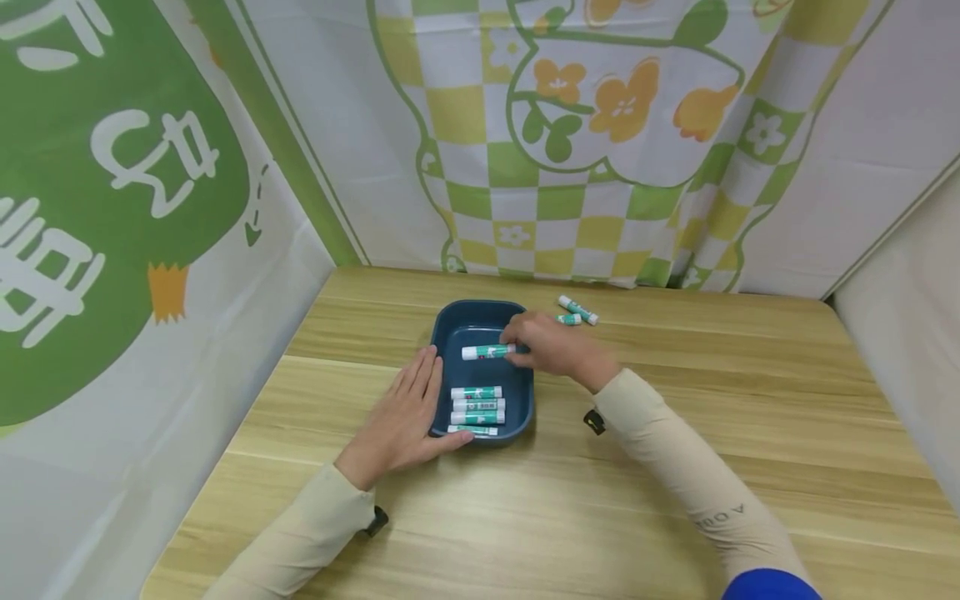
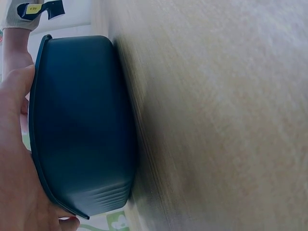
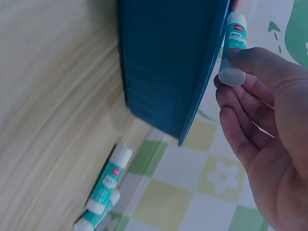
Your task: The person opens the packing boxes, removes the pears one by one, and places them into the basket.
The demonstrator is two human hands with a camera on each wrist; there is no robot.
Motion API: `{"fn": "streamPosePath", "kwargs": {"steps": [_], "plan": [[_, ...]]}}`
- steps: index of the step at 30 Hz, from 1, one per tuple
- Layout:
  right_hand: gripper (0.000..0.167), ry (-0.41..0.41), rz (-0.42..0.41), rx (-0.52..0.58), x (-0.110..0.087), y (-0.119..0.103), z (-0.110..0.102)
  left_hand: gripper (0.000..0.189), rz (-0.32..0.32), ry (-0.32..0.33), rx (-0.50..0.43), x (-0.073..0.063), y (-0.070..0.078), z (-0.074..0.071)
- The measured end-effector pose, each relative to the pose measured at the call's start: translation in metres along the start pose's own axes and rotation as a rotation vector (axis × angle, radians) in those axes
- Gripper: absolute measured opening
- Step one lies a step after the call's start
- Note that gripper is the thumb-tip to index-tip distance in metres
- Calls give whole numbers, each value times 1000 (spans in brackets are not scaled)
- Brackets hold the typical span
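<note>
My right hand (image 1: 551, 346) pinches a white and green glue stick (image 1: 486, 352) by one end, between thumb and fingers. The stick lies level above the far half of a dark blue plastic bin (image 1: 529, 404). Several glue sticks (image 1: 477, 405) lie side by side in the near half of the bin. My left hand (image 1: 397, 421) rests against the bin's left side, fingers straight, with its thumb at the near rim. In the left wrist view, the bin's outer wall (image 2: 86, 125) hides part of that hand's fingers.
Two more glue sticks lie on the wooden table (image 1: 675, 467) beyond the right hand; one glue stick (image 3: 109, 179) partly overlaps the other glue stick (image 3: 94, 220). A patterned curtain (image 1: 570, 208) hangs along the table's back edge, with printed cloth (image 1: 277, 250) at the left.
</note>
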State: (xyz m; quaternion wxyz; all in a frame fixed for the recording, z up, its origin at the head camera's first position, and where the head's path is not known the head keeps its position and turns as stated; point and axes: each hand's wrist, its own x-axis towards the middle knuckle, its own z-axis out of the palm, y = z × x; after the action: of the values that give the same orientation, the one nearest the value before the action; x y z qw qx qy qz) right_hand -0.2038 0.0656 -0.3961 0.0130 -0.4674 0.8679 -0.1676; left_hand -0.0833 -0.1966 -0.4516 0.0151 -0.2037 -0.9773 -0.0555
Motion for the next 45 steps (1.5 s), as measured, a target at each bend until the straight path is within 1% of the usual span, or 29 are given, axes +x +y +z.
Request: {"fn": "streamPosePath", "kwargs": {"steps": [4,7,12,20,24,30,37,41,45], "plan": [[9,-23,-41,-21,7,-3,5,118,1,-8,-1,0,0,1],[6,-49,-55,-47,12,-5,10,118,1,-15,3,0,1,1],[7,-109,-32,-76,18,-9,16,117,-1,-19,2,-1,1,2],[11,-213,45,-112,23,-15,28,117,1,-16,10,-1,2,3],[13,-239,31,-126,25,-17,32,117,-1,-22,11,-1,2,3],[18,-206,-18,-98,26,-18,28,117,5,-19,10,-1,2,1],[27,-136,-36,-26,21,-15,12,116,7,-8,8,-1,2,-2],[30,-93,-17,-14,14,-9,1,117,1,-11,7,-1,2,-2],[32,-69,33,-8,6,-1,-10,117,2,-10,12,-1,2,-2]]}}
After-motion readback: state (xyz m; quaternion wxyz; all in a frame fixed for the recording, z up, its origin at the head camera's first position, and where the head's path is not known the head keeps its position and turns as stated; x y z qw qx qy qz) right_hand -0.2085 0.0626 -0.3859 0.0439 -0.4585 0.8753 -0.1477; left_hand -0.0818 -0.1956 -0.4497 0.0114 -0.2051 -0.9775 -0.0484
